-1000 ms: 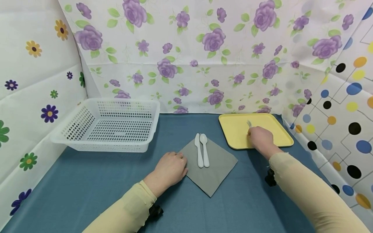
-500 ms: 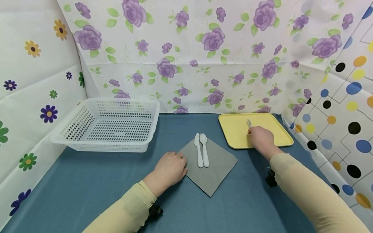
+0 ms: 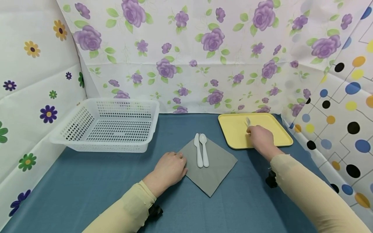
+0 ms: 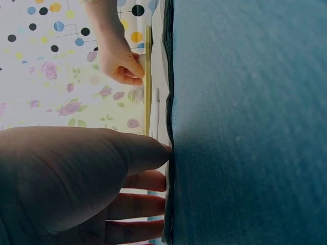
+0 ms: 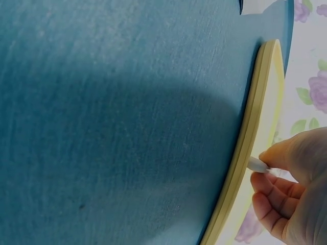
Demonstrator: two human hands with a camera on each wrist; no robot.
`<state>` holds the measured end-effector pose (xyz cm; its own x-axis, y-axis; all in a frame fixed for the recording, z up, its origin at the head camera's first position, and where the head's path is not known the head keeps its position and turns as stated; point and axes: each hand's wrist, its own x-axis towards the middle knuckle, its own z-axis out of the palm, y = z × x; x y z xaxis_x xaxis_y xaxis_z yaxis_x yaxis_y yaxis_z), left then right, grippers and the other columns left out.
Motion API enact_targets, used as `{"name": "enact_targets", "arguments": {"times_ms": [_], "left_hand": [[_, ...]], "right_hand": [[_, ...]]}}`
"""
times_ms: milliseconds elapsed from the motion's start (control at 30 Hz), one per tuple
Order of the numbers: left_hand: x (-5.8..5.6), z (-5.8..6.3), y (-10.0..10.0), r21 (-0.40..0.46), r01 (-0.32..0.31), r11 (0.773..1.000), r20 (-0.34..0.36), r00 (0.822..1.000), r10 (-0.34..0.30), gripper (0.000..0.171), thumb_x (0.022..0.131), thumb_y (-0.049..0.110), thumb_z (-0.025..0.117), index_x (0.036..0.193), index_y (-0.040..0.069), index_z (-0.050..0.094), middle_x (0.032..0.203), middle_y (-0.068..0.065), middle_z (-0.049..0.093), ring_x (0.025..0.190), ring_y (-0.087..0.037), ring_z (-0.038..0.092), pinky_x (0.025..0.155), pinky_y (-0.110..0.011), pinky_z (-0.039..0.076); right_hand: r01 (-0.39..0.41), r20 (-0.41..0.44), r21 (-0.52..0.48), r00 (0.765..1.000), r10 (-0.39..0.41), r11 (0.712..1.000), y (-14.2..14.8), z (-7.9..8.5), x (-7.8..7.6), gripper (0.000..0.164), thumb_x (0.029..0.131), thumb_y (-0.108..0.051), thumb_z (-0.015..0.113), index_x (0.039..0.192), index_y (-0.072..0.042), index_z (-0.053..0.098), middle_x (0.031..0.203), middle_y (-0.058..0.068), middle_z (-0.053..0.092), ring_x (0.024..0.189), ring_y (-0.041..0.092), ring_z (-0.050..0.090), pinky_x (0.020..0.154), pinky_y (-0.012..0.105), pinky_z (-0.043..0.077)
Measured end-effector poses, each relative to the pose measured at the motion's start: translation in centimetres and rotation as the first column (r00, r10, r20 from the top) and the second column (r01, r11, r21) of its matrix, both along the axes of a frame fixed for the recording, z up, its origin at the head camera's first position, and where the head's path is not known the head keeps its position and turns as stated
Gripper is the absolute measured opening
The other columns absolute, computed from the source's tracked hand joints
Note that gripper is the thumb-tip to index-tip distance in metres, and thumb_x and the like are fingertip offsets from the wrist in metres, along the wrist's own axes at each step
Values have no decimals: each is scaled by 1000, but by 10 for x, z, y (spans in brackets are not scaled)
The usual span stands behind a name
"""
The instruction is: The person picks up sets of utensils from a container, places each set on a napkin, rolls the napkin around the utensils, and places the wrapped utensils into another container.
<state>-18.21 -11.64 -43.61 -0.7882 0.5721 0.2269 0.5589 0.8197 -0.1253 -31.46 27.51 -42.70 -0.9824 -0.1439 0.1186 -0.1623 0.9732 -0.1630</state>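
My right hand (image 3: 261,139) pinches a white fork (image 3: 248,121) over the yellow tray (image 3: 284,140). The fork's tines point toward the back, and the end of its handle (image 5: 257,165) pokes out between thumb and fingers in the right wrist view. On the grey folded napkin (image 3: 217,165), turned like a diamond, a white knife (image 3: 198,150) and a white spoon (image 3: 205,150) lie side by side. My left hand (image 3: 170,170) rests at the napkin's left corner, its thumb and fingertips (image 4: 153,205) along the layered edge, gripping nothing.
A white perforated plastic basket (image 3: 116,147) stands at the back left. Blue cloth (image 3: 116,181) covers the table. Patterned sheets hang behind it and on both sides, with the floral one (image 3: 186,87) right behind the basket and tray.
The fork's tines have risen slightly in my right hand, which barely shifts. My left hand, the napkin, knife and spoon stay as they were.
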Motion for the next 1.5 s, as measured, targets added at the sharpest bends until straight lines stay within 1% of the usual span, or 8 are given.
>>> {"name": "enact_targets", "arguments": {"times_ms": [367,733,867,1000,1233,1400,1500], "left_hand": [[0,0,0,1,2,1000,-4,1000,-2,21,101,32,84,99,12,80,92,-5,69,90,-26,73,87,-44,62],[1,2,0,2,-1,1000,2,1000,1,20,101,32,84,100,12,81,94,-6,71,91,-27,73,88,-45,62],[1,2,1,2,-1,1000,7,1000,1,21,101,32,84,100,12,81,93,-6,70,90,-27,73,88,-45,62],[0,0,1,4,3,1000,-4,1000,-3,21,101,32,85,98,11,80,92,-6,70,89,-27,73,86,-44,62],[-1,-1,0,11,21,1000,-27,999,-21,21,100,31,85,96,11,79,90,-6,69,86,-27,73,85,-44,62],[-1,-1,0,13,19,1000,-26,999,-19,21,100,31,85,97,11,79,90,-6,69,86,-27,73,85,-45,62],[-1,-1,0,15,16,1000,-18,1000,-16,21,100,31,85,97,11,79,90,-6,68,87,-27,73,86,-45,62]], "right_hand": [[-29,-40,-33,999,28,999,-16,7,6,26,108,-4,68,131,4,76,120,28,74,110,45,70,93,63,59],[-30,-61,-38,998,27,999,-26,9,8,27,107,-6,67,130,3,78,115,24,75,102,40,72,84,58,60],[-35,-66,-53,997,32,998,-29,11,11,27,106,-5,66,129,2,78,113,23,75,98,38,72,80,56,59],[-45,-66,-61,997,41,997,-32,14,15,27,106,-6,65,129,1,78,111,21,75,94,35,71,77,53,59],[-56,-50,-92,997,52,994,-39,20,21,29,107,-7,65,133,0,77,117,21,77,91,32,72,69,47,58],[-57,-44,-106,998,53,993,-45,21,24,29,108,-9,68,134,-1,77,117,21,77,89,32,72,67,45,57],[-65,-44,-122,997,60,990,-49,21,26,29,106,-9,71,133,0,77,116,21,77,90,33,72,68,46,58]]}}
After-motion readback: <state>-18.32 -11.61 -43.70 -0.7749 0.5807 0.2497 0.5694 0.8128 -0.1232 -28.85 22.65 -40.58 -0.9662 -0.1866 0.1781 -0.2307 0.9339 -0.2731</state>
